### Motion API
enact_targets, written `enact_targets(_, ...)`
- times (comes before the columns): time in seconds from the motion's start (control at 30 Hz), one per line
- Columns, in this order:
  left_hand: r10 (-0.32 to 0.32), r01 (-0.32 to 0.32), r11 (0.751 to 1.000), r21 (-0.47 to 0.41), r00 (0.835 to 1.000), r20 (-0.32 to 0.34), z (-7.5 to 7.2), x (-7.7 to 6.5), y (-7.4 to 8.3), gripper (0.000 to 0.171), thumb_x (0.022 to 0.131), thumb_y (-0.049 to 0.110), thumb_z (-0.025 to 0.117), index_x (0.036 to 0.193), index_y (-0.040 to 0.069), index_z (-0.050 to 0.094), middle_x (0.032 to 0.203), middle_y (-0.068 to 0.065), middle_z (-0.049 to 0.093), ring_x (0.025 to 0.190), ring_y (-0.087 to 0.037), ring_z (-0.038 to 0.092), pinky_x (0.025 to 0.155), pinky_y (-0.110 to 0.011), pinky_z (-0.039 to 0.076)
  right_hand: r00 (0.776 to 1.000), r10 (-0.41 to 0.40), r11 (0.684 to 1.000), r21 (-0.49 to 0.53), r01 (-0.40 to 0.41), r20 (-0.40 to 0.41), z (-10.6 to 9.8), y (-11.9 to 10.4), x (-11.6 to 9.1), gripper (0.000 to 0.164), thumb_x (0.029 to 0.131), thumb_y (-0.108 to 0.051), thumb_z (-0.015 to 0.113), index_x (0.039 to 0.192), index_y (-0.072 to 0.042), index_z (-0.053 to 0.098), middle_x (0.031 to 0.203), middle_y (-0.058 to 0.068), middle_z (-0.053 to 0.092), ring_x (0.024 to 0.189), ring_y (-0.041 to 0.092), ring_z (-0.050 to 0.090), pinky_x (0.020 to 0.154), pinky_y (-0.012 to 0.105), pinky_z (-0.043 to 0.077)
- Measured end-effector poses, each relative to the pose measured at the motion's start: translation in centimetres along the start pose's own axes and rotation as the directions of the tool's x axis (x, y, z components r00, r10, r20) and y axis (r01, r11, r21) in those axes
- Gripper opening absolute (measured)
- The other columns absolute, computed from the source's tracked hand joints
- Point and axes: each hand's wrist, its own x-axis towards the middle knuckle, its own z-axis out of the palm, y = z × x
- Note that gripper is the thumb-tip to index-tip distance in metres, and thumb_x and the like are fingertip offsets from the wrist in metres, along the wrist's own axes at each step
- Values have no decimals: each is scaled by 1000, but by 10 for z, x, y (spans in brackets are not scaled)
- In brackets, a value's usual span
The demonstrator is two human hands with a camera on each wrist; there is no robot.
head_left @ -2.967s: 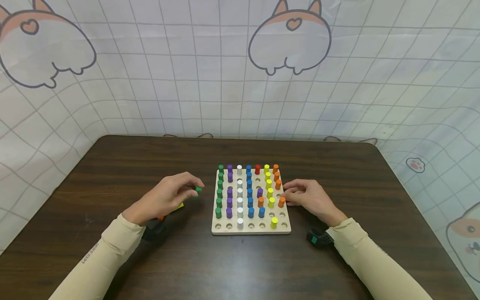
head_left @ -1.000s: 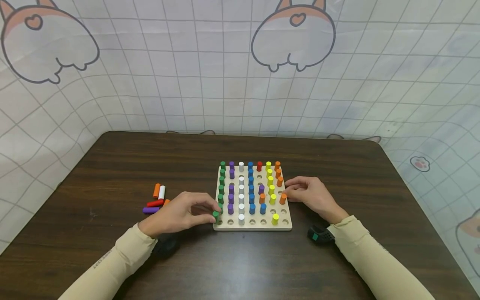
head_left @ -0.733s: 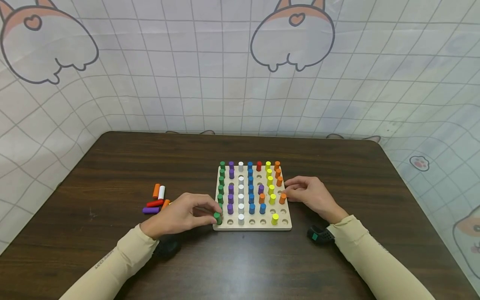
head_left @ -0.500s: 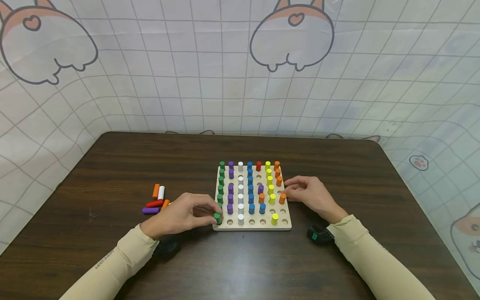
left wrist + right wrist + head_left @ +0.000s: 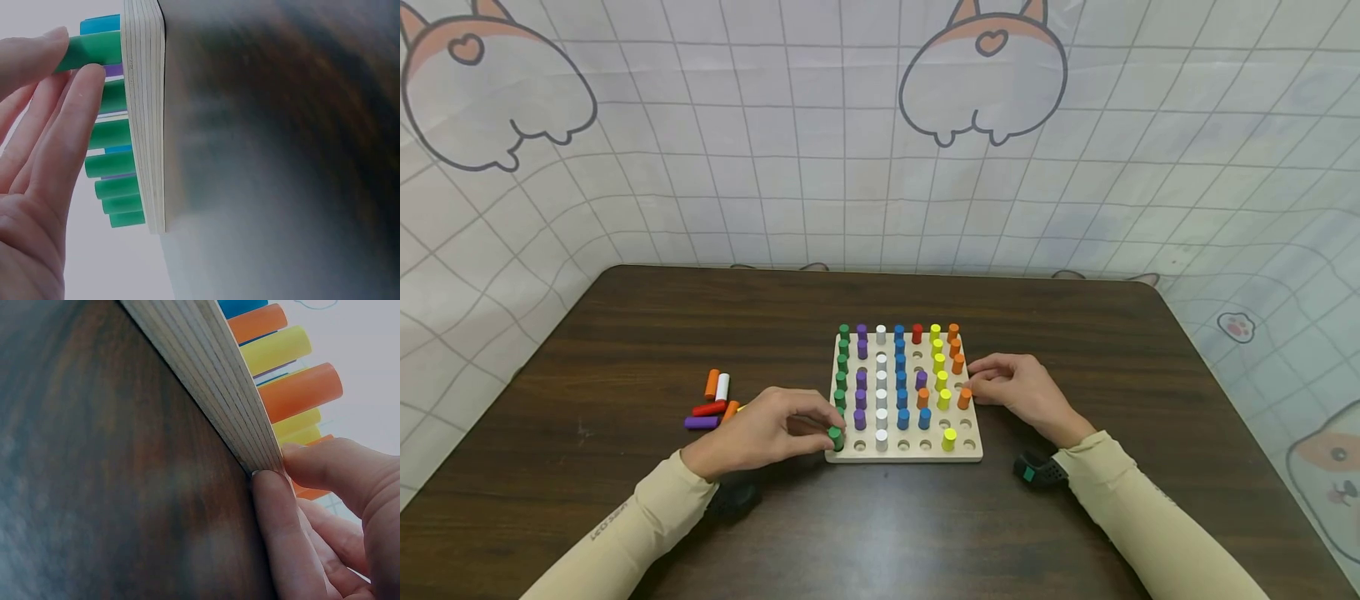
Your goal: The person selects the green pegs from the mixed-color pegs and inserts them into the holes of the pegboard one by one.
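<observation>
A square wooden pegboard point(image 5: 887, 457) lies on the table, filled with colored pegs in columns. At its front left corner my left hand point(image 5: 763, 429) pinches a green peg point(image 5: 837, 438) between thumb and fingertips. In the left wrist view this green peg point(image 5: 94, 50) stands upright on the board, its lower end at the surface, in line with the other green pegs point(image 5: 111, 166). My right hand point(image 5: 1018, 396) holds the board's right edge, thumb on the top face and index finger against the layered side, close to an orange peg point(image 5: 301, 392).
Left of the board lie loose pegs: orange point(image 5: 712, 383), white point(image 5: 722, 387), red point(image 5: 709, 409) and purple point(image 5: 702, 422), with others partly hidden behind my left hand. Several holes show at the board's front right. A grid-patterned cloth point(image 5: 865, 200) hangs behind the table point(image 5: 880, 533).
My left hand has carried the green peg from left of the board to its front left corner and stood it upright there. Loose pegs came into view. My right hand stays at the edge.
</observation>
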Motion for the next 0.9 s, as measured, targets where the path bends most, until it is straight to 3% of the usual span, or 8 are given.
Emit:
enact_targets(0.5,4,-3,999,47,1000,-23,1,-1,2,23,92,18,79,114,15,75,110,5,76,94,-3,70,88,-22,62,1000,4,1000,17,-4,6,1,-1,0,41,97,-26,73,129,-3,66,118,13,77,98,14,77,94,36,63)
enact_targets(0.9,4,-3,999,54,1000,-17,2,0,2,22,93,19,79,114,13,75,109,1,78,96,-6,73,88,-25,63,1000,-1,1000,21,1,12,1,0,0,40,98,-25,71,130,-2,65,119,14,77,99,15,77,94,37,63)
